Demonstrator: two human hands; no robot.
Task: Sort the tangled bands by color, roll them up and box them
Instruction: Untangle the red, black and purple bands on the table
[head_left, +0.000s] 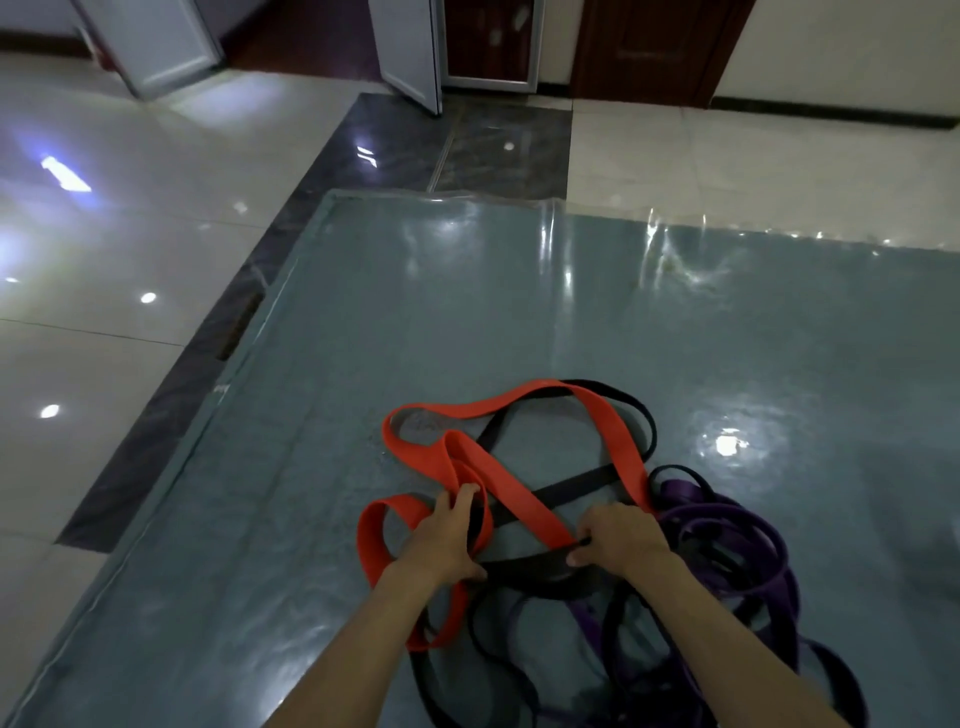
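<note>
A tangle of flat elastic bands lies on a grey-blue mat (467, 312). The wide orange band (613, 436) loops over the top of the pile. Black bands (571, 486) cross under it, and purple bands (737, 535) bunch at the right. My left hand (441, 540) rests on the orange band where it folds, fingers curled over it. My right hand (618, 540) pinches a black band (530, 569) beside the orange one. No box is in view.
The mat has a glossy plastic cover and lies on a shiny tiled floor (104, 312). A dark stone strip (291, 208) runs along its left edge. White door panels (410, 52) and a brown door (649, 47) stand at the back.
</note>
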